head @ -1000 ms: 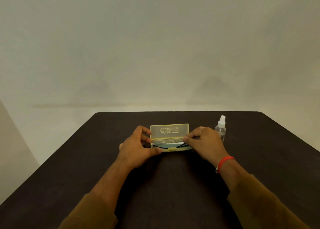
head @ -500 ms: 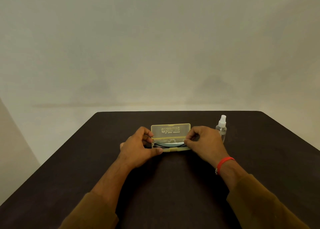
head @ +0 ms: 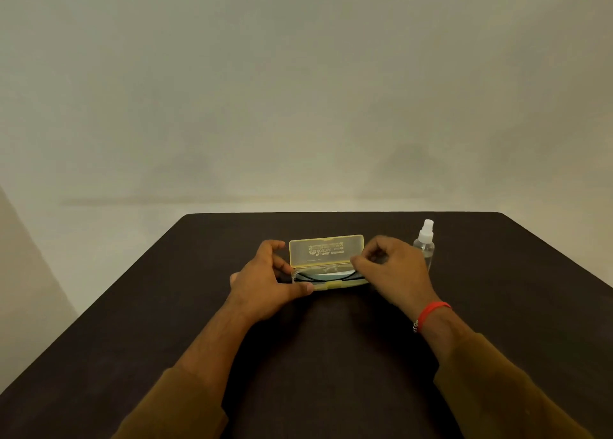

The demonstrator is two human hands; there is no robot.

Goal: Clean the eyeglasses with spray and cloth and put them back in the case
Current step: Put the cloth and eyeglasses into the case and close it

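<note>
Steadying the open yellow case (head: 326,266) at mid-table, the left hand (head: 265,282) grips its nine o'clock end, thumb pressed to the front rim. Right hand (head: 391,276) pinches at the three o'clock end — on the eyeglasses (head: 323,276) or a cloth there, unclear. Glasses lie inside the case; spray bottle (head: 424,244) stands upright toward two o'clock on the table (head: 132,322). Thin frames look light and fragile — best lifted by the temples, not lenses.

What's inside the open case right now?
In the case: dark-framed glasses lying on something pale blue, maybe a cloth. The right hand hides the right end; the left hand covers the left corner.
</note>
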